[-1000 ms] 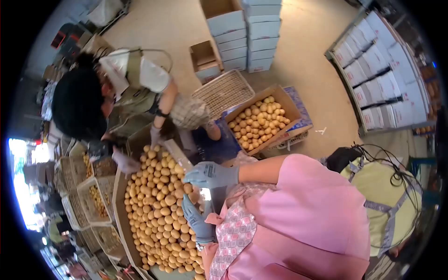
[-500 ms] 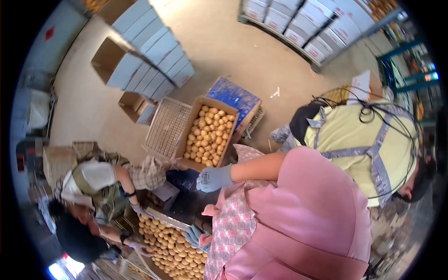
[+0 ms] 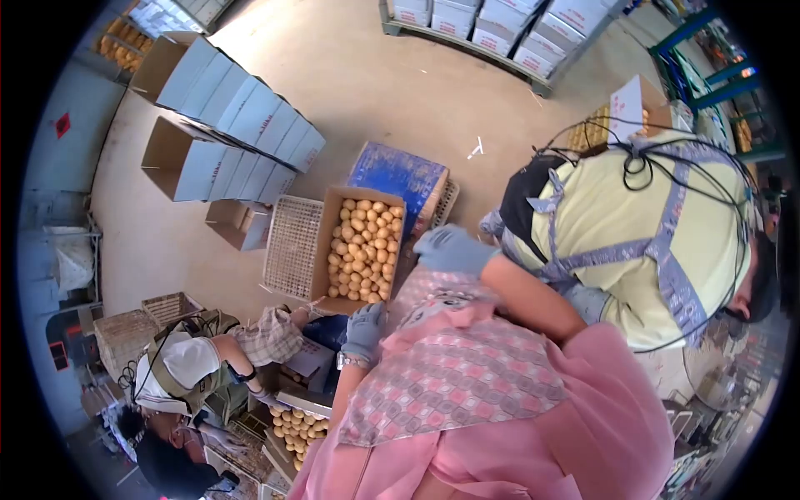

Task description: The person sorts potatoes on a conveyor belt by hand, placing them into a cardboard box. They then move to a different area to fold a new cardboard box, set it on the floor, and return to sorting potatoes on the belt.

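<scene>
In the head view we see a big, open, brown cardboard box (image 3: 323, 243) near the middle. It is full of round, yellow-brown potatoes (image 3: 360, 250).

Our left hand (image 3: 363, 331), in a blue-grey glove, is at the near edge of the box. Its fingers are bent, but we cannot tell if they touch the box or grip anything. A silver watch (image 3: 352, 360) is on that wrist. Our right hand (image 3: 455, 250), in a matching glove, is near the right side of the box. Its fingers curl in and its palm is hidden, so we cannot tell if it has something in it.

A pale, woven-looking plastic basket (image 3: 292, 242) is just left of the box. A blue box with a dusty top (image 3: 398, 171) is behind it, to the right. Tall stacks of light-blue cardboard boxes (image 3: 265, 112) stand farther back on the tan floor (image 3: 367, 100).

Low on the left, a person in a black hat (image 3: 171, 467) leans by a second heap of yellow-brown potatoes (image 3: 298, 427). On the right, a person in a yellow-green shirt (image 3: 617, 212) bends over with their back to us.
</scene>
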Motion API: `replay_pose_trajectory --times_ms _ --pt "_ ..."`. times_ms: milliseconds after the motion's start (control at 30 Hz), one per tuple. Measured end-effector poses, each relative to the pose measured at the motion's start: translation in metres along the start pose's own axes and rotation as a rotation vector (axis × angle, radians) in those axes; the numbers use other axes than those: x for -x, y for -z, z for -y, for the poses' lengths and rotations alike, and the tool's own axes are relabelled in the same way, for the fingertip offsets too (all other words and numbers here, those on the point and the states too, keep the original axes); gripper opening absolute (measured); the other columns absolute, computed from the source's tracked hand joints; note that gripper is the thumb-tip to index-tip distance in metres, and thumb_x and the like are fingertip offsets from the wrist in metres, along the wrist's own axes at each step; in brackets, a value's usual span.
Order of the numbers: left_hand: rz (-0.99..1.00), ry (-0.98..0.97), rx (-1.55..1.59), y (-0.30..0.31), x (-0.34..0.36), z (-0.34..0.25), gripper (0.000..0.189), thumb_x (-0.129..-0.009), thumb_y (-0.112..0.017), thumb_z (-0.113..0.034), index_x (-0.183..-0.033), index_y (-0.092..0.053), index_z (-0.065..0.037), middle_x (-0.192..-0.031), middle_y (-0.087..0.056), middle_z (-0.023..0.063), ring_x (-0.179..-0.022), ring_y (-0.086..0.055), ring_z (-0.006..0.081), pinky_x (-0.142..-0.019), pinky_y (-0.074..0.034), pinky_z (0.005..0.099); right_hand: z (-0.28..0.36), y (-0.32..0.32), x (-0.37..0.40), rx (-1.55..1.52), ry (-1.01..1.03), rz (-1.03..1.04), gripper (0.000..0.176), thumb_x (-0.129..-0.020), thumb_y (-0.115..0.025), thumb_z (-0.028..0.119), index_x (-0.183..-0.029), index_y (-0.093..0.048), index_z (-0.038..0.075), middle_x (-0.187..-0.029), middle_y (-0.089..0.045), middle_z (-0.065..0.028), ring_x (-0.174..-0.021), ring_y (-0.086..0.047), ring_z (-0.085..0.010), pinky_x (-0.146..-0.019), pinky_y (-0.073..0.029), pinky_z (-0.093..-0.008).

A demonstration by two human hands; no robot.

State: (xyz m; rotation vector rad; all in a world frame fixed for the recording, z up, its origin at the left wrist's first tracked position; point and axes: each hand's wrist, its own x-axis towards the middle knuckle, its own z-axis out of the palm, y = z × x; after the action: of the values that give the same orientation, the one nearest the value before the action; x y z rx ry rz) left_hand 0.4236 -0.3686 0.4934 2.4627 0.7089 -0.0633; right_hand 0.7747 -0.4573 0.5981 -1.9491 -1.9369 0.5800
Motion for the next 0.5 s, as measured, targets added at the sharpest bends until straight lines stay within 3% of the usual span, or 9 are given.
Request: replay_pose_trajectory --times_ms 33,67,133,167,233,267,367,467,500 --pt "0.014 0.028 0.006 0.005 -0.016 -0.002 0.033 -0.097 -0.058 -0.033 -0.123 -0.069 -0.015 -0.116 -0.072 0.0106 -0.107 -0.066 0.0354 -0.093 -0.051 0.048 -0.02 0.015 -0.007 0.002 -0.036 -0.076 0.025 -0.088 -0.056 0.025 -0.092 -0.068 0.003 -0.091 -0.071 -0.0187 -0.086 -0.071 -0.0368 -0.075 -0.056 -0.0477" --pt "-0.038 -0.012 -0.012 0.011 -0.027 -0.007 0.033 -0.096 -0.06 -0.033 -0.122 -0.069 -0.015 -0.112 -0.073 0.0098 -0.103 -0.068 0.0336 -0.09 -0.051 0.046 -0.026 0.06 -0.01 -0.038 -0.068 -0.114 0.034 -0.097 -0.058 0.031 -0.117 -0.07 0.006 -0.113 -0.071 -0.0201 -0.103 -0.07 -0.0342 -0.09 -0.056 -0.0447" --pt "0.011 0.017 -0.069 0.02 -0.045 -0.013 0.03 -0.096 -0.06 -0.032 -0.118 -0.069 -0.015 -0.109 -0.073 0.0092 -0.1 -0.068 0.0327 -0.09 -0.052 0.045 -0.072 0.096 -0.006 0.071 -0.056 -0.44 0.03 -0.097 -0.059 0.02 -0.124 -0.067 0.01 -0.122 -0.071 -0.0136 -0.108 -0.069 -0.0337 -0.09 -0.055 -0.0449" --pt "0.031 0.029 -0.1 0.025 -0.057 -0.017 0.028 -0.096 -0.059 -0.032 -0.116 -0.069 -0.015 -0.108 -0.073 0.0089 -0.099 -0.069 0.0322 -0.089 -0.052 0.0445 -0.079 0.13 -0.004 0.339 -0.212 -0.377 0.03 -0.098 -0.06 0.021 -0.125 -0.067 0.01 -0.12 -0.071 -0.0126 -0.104 -0.069 -0.0325 -0.088 -0.056 -0.0429" --pt "0.175 0.042 -0.204 0.04 -0.09 -0.026 0.021 -0.096 -0.057 -0.028 -0.108 -0.068 -0.015 -0.107 -0.073 0.0099 -0.098 -0.069 0.0313 -0.089 -0.053 0.0445 -0.136 0.168 -0.001 0.784 -0.205 -0.534 0.03 -0.099 -0.061 0.023 -0.125 -0.067 0.01 -0.115 -0.07 -0.0123 -0.095 -0.069 -0.0288 -0.082 -0.057 -0.0388" --pt "0.156 0.014 -0.206 0.041 -0.101 -0.029 0.021 -0.096 -0.057 -0.028 -0.107 -0.068 -0.014 -0.106 -0.073 0.0101 -0.097 -0.069 0.0313 -0.088 -0.053 0.0445 -0.17 0.175 0.002 0.952 -0.043 -0.743 0.03 -0.1 -0.061 0.025 -0.124 -0.068 0.01 -0.112 -0.07 -0.0131 -0.089 -0.07 -0.0264 -0.078 -0.057 -0.0366" --pt "0.167 -0.104 -0.281 0.045 -0.148 -0.044 0.021 -0.097 -0.056 -0.027 -0.108 -0.067 -0.013 -0.104 -0.072 0.0112 -0.097 -0.069 0.0314 -0.087 -0.053 0.0449 -0.142 0.243 0.001 0.007 -0.527 -0.926 0.033 -0.1 -0.061 0.029 -0.125 -0.069 0.009 -0.109 -0.071 -0.0143 -0.084 -0.069 -0.0263 -0.076 -0.056 -0.0367" --pt "0.151 -0.244 -0.363 0.077 -0.232 -0.124 0.021 -0.096 -0.057 -0.025 -0.109 -0.067 -0.013 -0.102 -0.071 0.0106 -0.099 -0.067 0.0325 -0.088 -0.052 0.0456 -0.118 0.282 0.022 -0.305 -0.616 -0.952 0.037 -0.1 -0.062 0.032 -0.126 -0.069 0.008 -0.11 -0.072 -0.0151 -0.086 -0.07 -0.0268 -0.077 -0.055 -0.0375" --pt "0.129 -0.318 -0.359 0.08 -0.264 -0.145 0.022 -0.095 -0.058 -0.025 -0.11 -0.067 -0.013 -0.104 -0.07 0.0102 -0.101 -0.066 0.0329 -0.089 -0.051 0.0459 -0.126 0.279 0.031 -0.183 -0.625 -0.99 0.035 -0.1 -0.062 0.031 -0.126 -0.069 0.008 -0.111 -0.072 -0.0156 -0.092 -0.069 -0.0289 -0.082 -0.054 -0.0389"
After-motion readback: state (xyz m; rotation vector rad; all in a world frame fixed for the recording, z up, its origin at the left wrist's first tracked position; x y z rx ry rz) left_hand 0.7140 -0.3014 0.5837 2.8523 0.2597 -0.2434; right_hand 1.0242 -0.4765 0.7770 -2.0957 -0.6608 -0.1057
